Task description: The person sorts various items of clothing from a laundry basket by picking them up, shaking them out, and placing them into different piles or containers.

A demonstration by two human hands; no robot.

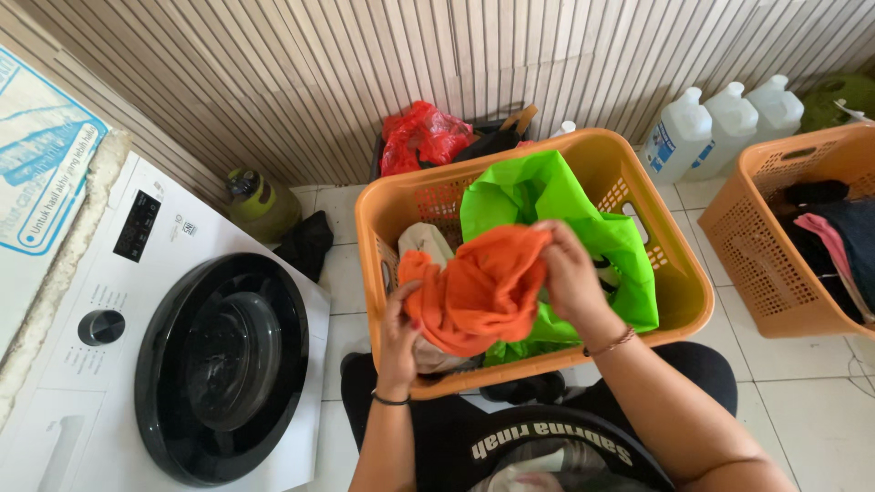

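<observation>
Both hands meet over the near rim of the orange basket (679, 314); the left hand (398, 337) is closed on the lower edge of the orange garment (483, 290) at about seven o'clock, and the right hand (567, 273) pinches its upper fold at two o'clock, so the cloth hangs bunched between them above the basket's middle. Loose folds could, I judge, slip from so light a pinch; a trailing hem might also drag the green bag (547, 196) lying just behind at twelve o'clock.
</observation>
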